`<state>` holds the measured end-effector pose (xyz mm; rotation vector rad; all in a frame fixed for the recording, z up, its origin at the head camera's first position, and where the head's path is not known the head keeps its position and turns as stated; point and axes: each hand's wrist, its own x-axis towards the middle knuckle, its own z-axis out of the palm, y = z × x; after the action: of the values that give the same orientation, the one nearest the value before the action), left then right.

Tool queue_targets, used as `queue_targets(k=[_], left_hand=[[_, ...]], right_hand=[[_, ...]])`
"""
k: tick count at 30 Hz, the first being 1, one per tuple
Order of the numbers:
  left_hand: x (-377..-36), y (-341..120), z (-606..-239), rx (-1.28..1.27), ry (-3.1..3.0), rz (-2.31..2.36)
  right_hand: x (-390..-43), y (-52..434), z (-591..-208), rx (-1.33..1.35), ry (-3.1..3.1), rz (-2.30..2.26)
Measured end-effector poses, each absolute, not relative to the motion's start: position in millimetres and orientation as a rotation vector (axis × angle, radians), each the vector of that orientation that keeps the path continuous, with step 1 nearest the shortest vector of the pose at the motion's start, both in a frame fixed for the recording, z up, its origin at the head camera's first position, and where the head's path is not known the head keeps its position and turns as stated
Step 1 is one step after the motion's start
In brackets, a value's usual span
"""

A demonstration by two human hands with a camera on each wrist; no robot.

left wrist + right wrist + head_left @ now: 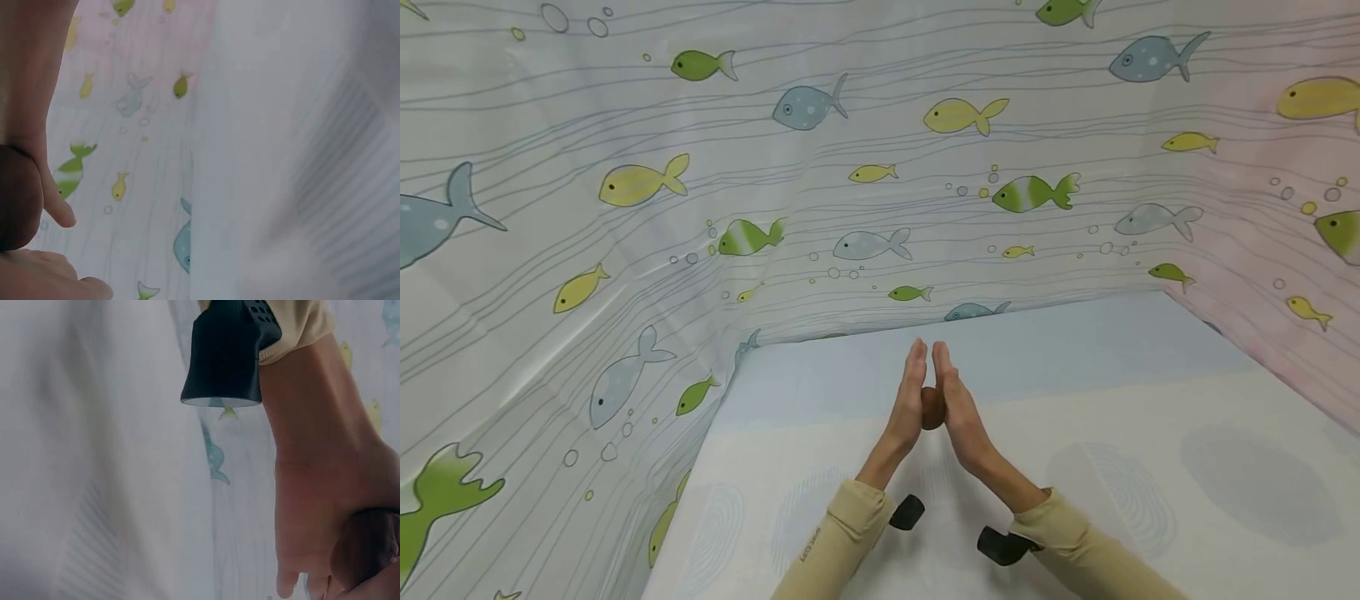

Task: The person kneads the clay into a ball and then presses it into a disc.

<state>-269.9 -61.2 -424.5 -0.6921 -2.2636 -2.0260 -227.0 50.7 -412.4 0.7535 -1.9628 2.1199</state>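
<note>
A brown ball (933, 408) is pressed between the two palms, near the bases of the fingers. My left hand (906, 410) lies against its left side with fingers straight and pointing away. Against the other side lies my right hand (964, 422), its fingers also straight, so the fingertips of both hands lean close together. In the left wrist view the ball (20, 199) looks dark and is cut off by the left edge. From the right wrist, the ball (365, 549) shows against the left palm, partly covered by the right hand (374, 590).
Below the hands spreads a white and pale blue surface (1105, 350) with faint round patterns. Fish-printed sheeting (820, 183) rises behind it and on both sides. A black wrist camera (907, 512) sits by the left sleeve, another black camera (1002, 546) by the right.
</note>
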Motion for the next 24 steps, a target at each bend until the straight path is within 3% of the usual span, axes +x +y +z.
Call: queue_targets(k=[24], left_hand=[[-241,-55,-441,-0.761,-2.231,-2.132]], right_hand=[[-262,51,-430,0.482,-2.076,1.951]])
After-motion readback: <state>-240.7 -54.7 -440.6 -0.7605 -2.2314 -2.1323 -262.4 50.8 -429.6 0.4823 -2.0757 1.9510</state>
